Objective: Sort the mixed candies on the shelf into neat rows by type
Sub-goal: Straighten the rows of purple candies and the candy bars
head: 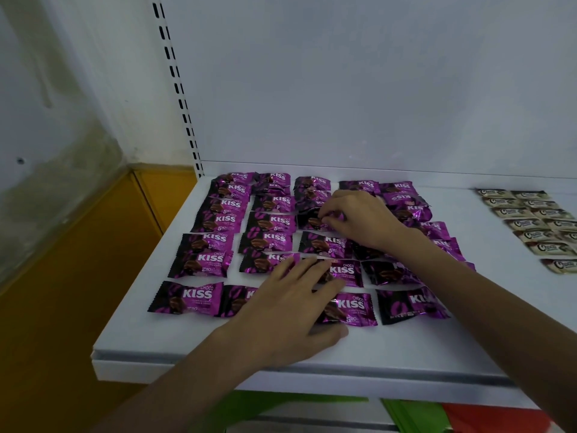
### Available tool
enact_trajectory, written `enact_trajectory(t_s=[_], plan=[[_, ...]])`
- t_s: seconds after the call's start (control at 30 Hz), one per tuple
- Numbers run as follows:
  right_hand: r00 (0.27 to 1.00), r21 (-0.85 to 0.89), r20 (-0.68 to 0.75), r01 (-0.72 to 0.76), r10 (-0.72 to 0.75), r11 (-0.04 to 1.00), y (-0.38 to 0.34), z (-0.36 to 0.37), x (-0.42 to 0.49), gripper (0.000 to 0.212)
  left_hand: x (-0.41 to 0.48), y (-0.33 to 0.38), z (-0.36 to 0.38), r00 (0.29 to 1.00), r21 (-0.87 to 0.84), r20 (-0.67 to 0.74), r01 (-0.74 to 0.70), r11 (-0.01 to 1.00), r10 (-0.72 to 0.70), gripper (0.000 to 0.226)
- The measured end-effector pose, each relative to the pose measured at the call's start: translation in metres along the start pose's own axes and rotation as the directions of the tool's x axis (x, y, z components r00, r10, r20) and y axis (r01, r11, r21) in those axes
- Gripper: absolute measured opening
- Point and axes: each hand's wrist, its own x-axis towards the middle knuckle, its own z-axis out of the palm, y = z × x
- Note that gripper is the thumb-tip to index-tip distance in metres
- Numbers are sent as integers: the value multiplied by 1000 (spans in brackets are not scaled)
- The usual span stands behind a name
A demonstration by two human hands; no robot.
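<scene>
Both hands (293, 295) (359, 218) upon purple candies (215, 218)

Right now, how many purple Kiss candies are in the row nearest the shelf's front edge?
4 purple candies: far left, next partly under the left hand, third right of it, last far right. The hand may hide another.

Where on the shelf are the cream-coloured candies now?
In the head view, the cream-coloured candies lie at the far right of the white shelf, in two columns, apart from the purple Kiss packets.
</scene>
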Motion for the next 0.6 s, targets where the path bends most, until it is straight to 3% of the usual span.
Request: enact_trajectory(t_s=[0.2,0.37,0.6], plan=[[998,63,-54,31,-28,998,-4,-6,-12,23,-7,5,4,996,119,-88,-2,993,12,54],[992,127,55,106,-114,986,-11,-7,-25,25,-10,11,11,990,133,-137,-8,991,27,48],[992,126,-72,111,-103,986,-9,-3,-34,28,-14,14,12,977,187,-211,59,981,-19,48]])
